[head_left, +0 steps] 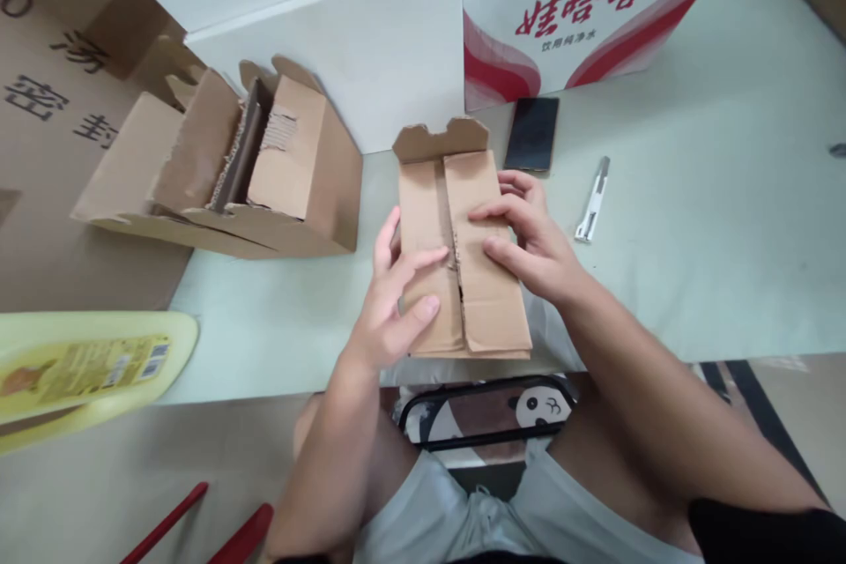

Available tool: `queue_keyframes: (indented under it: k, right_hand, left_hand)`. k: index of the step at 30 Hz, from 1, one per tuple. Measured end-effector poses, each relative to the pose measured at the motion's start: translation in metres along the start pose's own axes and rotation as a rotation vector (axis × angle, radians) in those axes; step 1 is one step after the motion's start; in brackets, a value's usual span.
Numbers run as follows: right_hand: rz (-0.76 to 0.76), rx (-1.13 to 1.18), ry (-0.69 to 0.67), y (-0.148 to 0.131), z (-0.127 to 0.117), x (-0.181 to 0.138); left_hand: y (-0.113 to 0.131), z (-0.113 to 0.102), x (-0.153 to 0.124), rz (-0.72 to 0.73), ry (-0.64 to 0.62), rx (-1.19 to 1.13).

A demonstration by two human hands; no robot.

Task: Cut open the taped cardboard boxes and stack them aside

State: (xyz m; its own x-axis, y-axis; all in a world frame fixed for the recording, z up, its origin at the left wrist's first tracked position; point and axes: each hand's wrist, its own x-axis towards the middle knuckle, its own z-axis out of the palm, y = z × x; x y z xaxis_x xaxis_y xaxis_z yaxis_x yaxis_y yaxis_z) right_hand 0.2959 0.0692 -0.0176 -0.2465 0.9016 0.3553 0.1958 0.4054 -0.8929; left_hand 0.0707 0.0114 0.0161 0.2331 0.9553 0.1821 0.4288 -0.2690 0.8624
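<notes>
Readable on the white and red carton [595, 9], at the back of the counter [693, 220]: large red Chinese characters "娃哈哈", with a small registered mark at the upper right and a line of smaller dark characters beneath, too small to make out. Well left of that carton, on the big brown box [46, 106]: dark printed characters, among them "密" and "封", plus a partly cut-off "O" at the top edge. Lower left of the carton, on the yellow lid [92, 370]: a label with a barcode and fine print, blurred beyond reading.
</notes>
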Motion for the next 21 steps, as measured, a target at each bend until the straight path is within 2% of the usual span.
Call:
queue_keyframes:
  k: [5,9,13,15,18,21]
  right_hand:
    - [-0.007,-0.009,0.024,-0.006,-0.007,-0.013]
    - [-0.083,-0.089,0.070,-0.025,-0.016,-0.021]
    - [-0.120,-0.152,-0.098,-0.046,-0.021,-0.020]
    - [-0.143,-0.148,-0.112,-0.049,-0.019,-0.020]
    - [-0.128,-0.156,0.035,-0.045,-0.014,-0.024]
    - [-0.132,-0.123,0.149,-0.037,-0.009,-0.027]
  left_hand:
    - [0.008,0.002,-0.019,0.042,-0.057,0.014]
    - [0.025,0.006,-0.029,0.208,-0.080,0.044]
    - [0.037,0.011,-0.026,0.309,-0.072,0.042]
    - [0.038,0.014,-0.024,0.273,-0.026,0.042]
    - [0.036,0.018,-0.025,0.193,0.167,0.022]
    - [0.039,0.016,-0.023,0.208,0.328,-0.094]
